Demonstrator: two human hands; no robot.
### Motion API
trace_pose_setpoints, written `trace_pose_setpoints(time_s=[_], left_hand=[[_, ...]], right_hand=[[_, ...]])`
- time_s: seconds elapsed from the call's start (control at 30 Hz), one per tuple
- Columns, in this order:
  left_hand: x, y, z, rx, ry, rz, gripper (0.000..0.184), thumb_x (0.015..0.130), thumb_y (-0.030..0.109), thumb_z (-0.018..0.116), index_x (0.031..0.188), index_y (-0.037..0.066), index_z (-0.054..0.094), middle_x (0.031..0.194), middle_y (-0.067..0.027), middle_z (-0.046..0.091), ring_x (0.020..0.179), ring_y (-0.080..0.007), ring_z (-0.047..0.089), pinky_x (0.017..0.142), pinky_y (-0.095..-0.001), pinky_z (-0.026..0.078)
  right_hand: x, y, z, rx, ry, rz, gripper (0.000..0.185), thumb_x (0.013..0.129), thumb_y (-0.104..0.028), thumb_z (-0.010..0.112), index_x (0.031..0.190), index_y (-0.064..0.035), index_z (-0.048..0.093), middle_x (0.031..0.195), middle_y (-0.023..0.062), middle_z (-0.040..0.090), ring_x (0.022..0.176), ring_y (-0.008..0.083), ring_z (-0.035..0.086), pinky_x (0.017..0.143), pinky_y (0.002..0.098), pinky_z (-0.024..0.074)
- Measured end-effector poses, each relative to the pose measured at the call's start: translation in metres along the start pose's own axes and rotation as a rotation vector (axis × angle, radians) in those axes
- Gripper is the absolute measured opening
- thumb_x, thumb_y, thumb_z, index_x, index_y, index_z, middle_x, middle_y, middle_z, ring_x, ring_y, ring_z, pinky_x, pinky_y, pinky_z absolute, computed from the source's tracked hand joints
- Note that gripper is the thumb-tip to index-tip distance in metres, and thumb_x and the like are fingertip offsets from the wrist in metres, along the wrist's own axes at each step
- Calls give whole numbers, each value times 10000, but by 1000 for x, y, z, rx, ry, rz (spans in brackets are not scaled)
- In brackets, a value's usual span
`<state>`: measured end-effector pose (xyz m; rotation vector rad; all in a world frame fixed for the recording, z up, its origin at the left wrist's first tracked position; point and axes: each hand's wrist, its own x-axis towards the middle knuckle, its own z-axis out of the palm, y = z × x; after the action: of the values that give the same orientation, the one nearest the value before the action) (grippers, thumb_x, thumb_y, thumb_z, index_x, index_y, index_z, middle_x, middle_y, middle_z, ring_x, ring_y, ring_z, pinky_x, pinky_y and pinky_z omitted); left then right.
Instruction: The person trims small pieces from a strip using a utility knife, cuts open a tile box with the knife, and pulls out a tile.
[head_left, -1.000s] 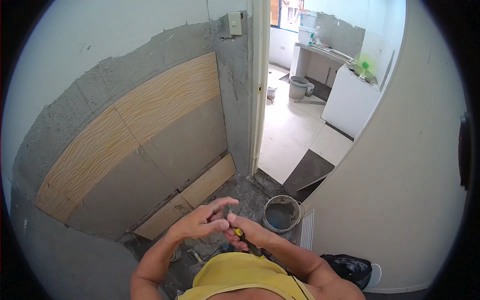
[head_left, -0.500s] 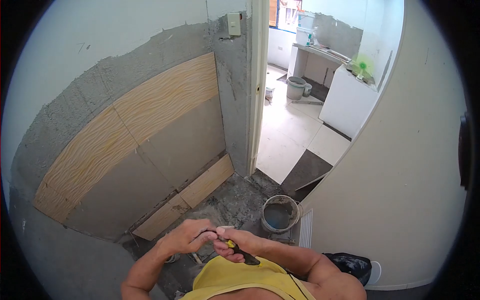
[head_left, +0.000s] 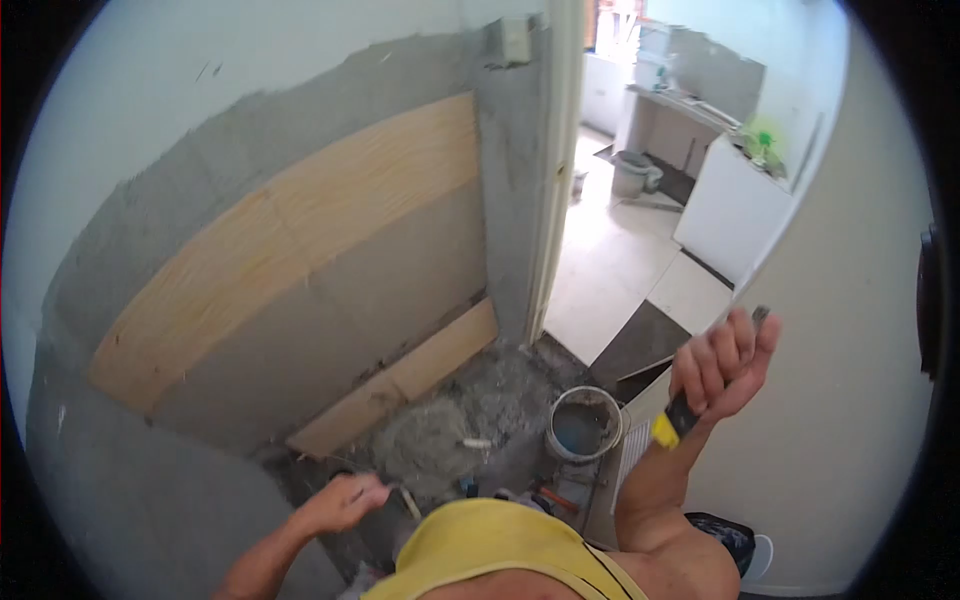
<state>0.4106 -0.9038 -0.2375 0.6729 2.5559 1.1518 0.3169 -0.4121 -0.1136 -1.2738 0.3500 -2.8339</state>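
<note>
Black-yellow tool [head_left: 681, 418] through clenched right hand [head_left: 722, 365]

No text, label, brand, number or sign readable anywhere.

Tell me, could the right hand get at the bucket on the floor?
Probably yes: nothing seems to stand between the right hand and the open-topped bucket. The hand grips a black-and-yellow tool, though, so that may need putting down first.

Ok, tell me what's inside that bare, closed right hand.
A slim black-and-yellow tool: its yellow end juts out below, and a grey tip shows above. The right hand covers the middle, which can't be seen.
</note>
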Motion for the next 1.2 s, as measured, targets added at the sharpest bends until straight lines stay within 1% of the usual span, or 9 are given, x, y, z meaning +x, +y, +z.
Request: trace_pose_setpoints(time_s=[0.1, 0.17, 0.2, 0.33, 0.4, 0.53, 0.63, 0.8, 1.2], left_hand=[[45, 46, 17, -704, 213, -349, 299, 1020, 342, 548, 923, 59, 536, 706, -15, 483, 592, -104, 467, 577, -304, 428], [78, 36, 37, -1094, 499, -69, 230, 1026, 322, 545, 917, 126, 496, 724, 19, 440, 604, -93, 404, 569, -293, 408], [97, 43, 42, -1169, 650, 18, 228, 1027, 316, 548, 918, 124, 492, 716, 25, 431, 600, -90, 402, 546, -283, 405], [131, 61, 40, -1315, 1039, 63, 218, 1022, 288, 568, 910, 112, 507, 662, 53, 400, 538, -54, 343, 572, -244, 376], [133, 59, 38, -1324, 1052, 61, 216, 1024, 288, 566, 910, 115, 503, 659, 58, 397, 535, -50, 339, 575, -241, 376], [132, 60, 34, -1370, 1005, 103, 212, 1026, 302, 558, 909, 137, 494, 649, 66, 379, 531, -43, 329, 536, -230, 364], [132, 64, 32, -1489, 973, 105, 252, 1034, 344, 529, 881, 152, 477, 642, 68, 353, 523, -47, 317, 500, -230, 354], [131, 28, 35, -1728, 928, 125, 335, 1037, 407, 496, 817, 160, 442, 639, 62, 320, 503, -66, 299, 450, -222, 332], [110, 6, 53, -1937, 822, 74, 77, 928, 111, 566, 880, 51, 559, 936, -75, 554, 659, -116, 491, 406, -204, 358]], right_hand=[[16, 88, 4, -212, 266, 232, 579, 977, -675, 357, 837, -115, 400, 647, -18, 350, 373, 106, 324, 344, 279, 342], [-19, 148, -31, -715, 262, 500, 392, 960, -468, 588, 897, -87, 521, 763, 40, 551, 425, 119, 465, 383, 261, 386], [-31, 171, -17, -845, 481, 762, 248, 923, -286, 683, 905, -63, 574, 826, 65, 616, 548, 114, 536, 481, 251, 428], [-75, 255, -12, -1165, 184, 634, 230, 904, -213, 708, 962, -25, 588, 833, 59, 614, 736, 123, 550, 675, 273, 466], [-82, 271, -10, -1192, 156, 597, 224, 930, -195, 667, 1013, -6, 580, 889, 36, 605, 844, 133, 543, 788, 282, 467], [-80, 285, -14, -1188, 198, 548, 176, 937, -161, 640, 997, -8, 577, 893, 37, 611, 813, 138, 551, 768, 288, 475], [-81, 279, -20, -1345, 73, 525, 149, 943, -145, 623, 984, -12, 568, 845, 20, 594, 760, 121, 540, 717, 273, 467], [-84, 270, -30, -992, 272, 655, 132, 949, -146, 619, 972, -51, 530, 703, -30, 510, 582, 40, 445, 520, 217, 360], [-89, 260, -40, -1000, 338, 672, 133, 945, -144, 633, 961, -55, 535, 710, -37, 517, 560, 32, 438, 494, 209, 339]])
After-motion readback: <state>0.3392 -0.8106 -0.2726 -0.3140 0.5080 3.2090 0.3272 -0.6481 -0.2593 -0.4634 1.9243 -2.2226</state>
